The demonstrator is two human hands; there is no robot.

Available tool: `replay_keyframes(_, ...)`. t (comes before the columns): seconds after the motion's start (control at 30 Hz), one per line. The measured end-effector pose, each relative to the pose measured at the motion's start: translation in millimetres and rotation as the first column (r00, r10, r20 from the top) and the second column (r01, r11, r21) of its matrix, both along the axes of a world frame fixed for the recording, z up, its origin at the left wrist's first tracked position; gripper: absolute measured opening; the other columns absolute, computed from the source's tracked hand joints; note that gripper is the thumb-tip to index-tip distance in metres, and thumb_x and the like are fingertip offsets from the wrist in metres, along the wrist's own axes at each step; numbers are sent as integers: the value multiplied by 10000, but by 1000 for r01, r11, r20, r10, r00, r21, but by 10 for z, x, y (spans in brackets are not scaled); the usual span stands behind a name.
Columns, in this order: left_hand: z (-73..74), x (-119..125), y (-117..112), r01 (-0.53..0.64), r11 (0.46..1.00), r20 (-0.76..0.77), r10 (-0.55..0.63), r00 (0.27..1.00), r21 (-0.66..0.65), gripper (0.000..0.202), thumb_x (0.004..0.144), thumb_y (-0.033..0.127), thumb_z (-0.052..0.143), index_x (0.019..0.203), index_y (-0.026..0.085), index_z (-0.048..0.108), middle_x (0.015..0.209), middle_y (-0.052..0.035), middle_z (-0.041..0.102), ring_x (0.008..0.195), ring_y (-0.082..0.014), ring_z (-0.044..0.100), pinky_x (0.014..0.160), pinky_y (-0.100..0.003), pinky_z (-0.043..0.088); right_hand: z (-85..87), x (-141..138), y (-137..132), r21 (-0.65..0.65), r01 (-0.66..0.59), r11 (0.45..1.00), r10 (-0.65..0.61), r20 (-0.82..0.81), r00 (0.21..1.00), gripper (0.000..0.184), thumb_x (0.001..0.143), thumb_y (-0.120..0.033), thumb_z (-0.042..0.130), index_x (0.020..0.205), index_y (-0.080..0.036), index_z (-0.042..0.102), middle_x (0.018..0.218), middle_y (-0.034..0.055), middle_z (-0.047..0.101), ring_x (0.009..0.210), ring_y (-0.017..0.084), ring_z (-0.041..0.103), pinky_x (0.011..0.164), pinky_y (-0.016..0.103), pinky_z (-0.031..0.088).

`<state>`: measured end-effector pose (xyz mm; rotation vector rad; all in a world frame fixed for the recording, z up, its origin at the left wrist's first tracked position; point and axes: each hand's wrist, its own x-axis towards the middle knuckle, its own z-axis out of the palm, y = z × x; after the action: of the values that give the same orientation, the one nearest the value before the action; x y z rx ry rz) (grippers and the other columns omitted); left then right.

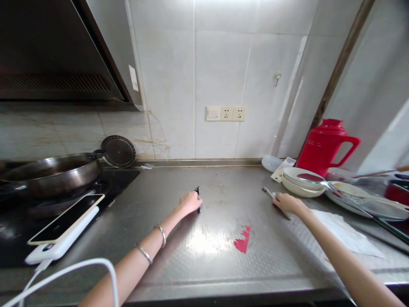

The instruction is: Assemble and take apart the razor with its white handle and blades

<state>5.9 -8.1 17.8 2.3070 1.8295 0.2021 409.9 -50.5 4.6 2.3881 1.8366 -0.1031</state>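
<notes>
Closest, a torn red patch point(243, 239) marks the steel counter point(271, 258). Beyond, the left hand point(191, 201) curls its fingers round a dark pen point(200, 208); well apart, the right hand point(286, 203) pinches a silvery pen point(269, 192) near stacked bowls point(299, 190), a red thermos point(322, 147) behind.

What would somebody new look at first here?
Probably the bright red flask on the right, behind the white bowls. Next, the jagged red patch on the metal counter. Either side of it, the left hand holds a dark pen-like thing, the right hand a silvery one.
</notes>
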Motion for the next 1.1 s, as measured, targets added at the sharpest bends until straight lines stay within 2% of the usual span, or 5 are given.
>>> replay_keyframes(0.13, 11, 27, 16, -16, 1000, 15, 16, 1000, -17, 275, 772, 308, 460, 864, 154, 668, 886, -141, 690, 857, -236, 646, 635, -256, 436, 28, -75, -5, 26, -1, 1000, 2, -26, 1000, 363, 840, -359, 371, 882, -140, 658, 985, 183, 659, 901, 294, 632, 671, 332, 440)
replay_keyframes(0.27, -13, 27, 38, -28, 999, 39, 29, 999, -21, 281, 769, 319, 463, 847, 147, 671, 861, -142, 692, 844, -244, 650, 622, -263, 432, 89, -362, -23, 100, 16, 995, -11, -54, 998, 397, 851, -379, 361, 879, -132, 671, 987, 187, 664, 903, 276, 633, 674, 309, 443)
replay_keyframes(0.63, -65, 44, 101, -15, 1000, 29, 14, 999, 27, 296, 798, 320, 443, 836, 141, 675, 887, -155, 691, 874, -238, 643, 672, -272, 439, 263, -2015, 104, 188, -216, 958, 246, -155, 957, 380, 858, -327, 358, 876, -128, 681, 932, 169, 680, 873, 252, 645, 677, 280, 452)
replay_keyframes(0.77, -87, 29, 113, -10, 999, 33, 9, 999, 38, 308, 812, 336, 437, 874, 144, 670, 920, -159, 685, 895, -251, 639, 683, -282, 443, 265, -2456, 182, 192, -247, 950, 282, -183, 942, 362, 856, -328, 380, 917, -121, 671, 974, 167, 672, 903, 260, 639, 718, 296, 462)
replay_keyframes(1.1, -185, -18, 182, -16, 998, 83, 12, 996, 53, 361, 877, 266, 323, 912, 149, 664, 991, -157, 671, 910, -212, 628, 707, -268, 429, 215, -2785, 261, 180, -232, 956, 273, -249, 929, 370, 863, -348, 386, 1031, -141, 643, 1071, 178, 642, 1004, 275, 602, 795, 344, 458)
